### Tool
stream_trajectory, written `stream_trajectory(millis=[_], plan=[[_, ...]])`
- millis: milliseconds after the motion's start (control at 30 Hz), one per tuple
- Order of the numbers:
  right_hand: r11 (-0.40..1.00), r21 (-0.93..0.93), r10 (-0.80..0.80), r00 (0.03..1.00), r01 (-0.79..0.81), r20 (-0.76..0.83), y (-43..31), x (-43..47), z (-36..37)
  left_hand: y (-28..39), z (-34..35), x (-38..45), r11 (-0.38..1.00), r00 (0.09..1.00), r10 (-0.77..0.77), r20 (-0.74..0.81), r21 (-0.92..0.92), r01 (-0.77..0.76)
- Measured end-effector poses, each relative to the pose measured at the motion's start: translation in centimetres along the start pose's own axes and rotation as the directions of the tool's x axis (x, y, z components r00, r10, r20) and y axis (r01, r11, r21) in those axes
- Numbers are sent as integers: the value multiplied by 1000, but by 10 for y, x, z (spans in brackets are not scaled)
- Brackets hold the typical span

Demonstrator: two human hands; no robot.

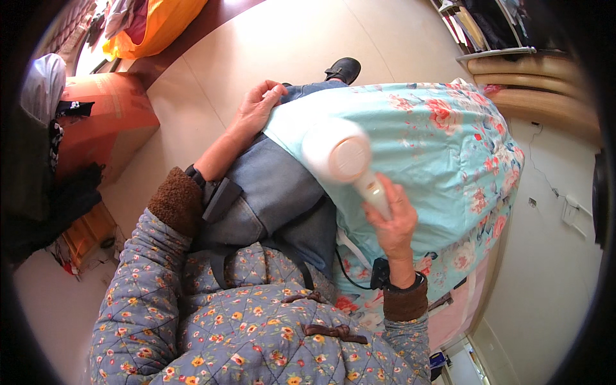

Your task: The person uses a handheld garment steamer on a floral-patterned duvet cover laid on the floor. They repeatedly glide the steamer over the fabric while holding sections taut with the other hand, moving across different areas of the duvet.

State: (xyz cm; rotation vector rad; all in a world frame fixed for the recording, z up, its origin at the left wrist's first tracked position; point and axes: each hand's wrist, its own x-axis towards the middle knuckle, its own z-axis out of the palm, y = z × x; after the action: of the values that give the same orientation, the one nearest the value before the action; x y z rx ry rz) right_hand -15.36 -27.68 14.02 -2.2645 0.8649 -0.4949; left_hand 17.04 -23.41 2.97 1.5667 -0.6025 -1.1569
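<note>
My right hand [395, 222] grips the handle of a white handheld appliance with a round head [347, 156], which looks like a fabric shaver. Its head is motion-blurred over a light turquoise floral cloth [423, 178]; whether it touches the fabric I cannot tell. Part of the cloth drapes across my lap over blue jeans [269, 178]. At the cloth's far left edge, my left hand [257, 107] pinches the border between thumb and fingers. A white strip [353, 248] lies on the cloth near my right wrist.
To the left stands an orange-red box [110, 120] with dark clothing [29, 192] beside it. A yellow bag [159, 29] holds clothes at the upper left. Stacked tan cushions or mats [534, 91] sit below a shelf [481, 29] at upper right. A white wall [544, 269] rises on the right.
</note>
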Motion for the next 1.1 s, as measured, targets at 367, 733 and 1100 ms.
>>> stream_trajectory(millis=[367,733,1100], plan=[[998,56,-9,994,16,-113,-9,-15,19,-1,0,1,1000,1000,-12,-12,26,12],[992,-120,-36,999,40,30,-69,55,-1,-4,-6,-3,853,977,47,210,-516,70],[986,-157,84,981,-56,177,-90,37,-58,1,-3,-3,977,992,-122,-1,-178,120]])
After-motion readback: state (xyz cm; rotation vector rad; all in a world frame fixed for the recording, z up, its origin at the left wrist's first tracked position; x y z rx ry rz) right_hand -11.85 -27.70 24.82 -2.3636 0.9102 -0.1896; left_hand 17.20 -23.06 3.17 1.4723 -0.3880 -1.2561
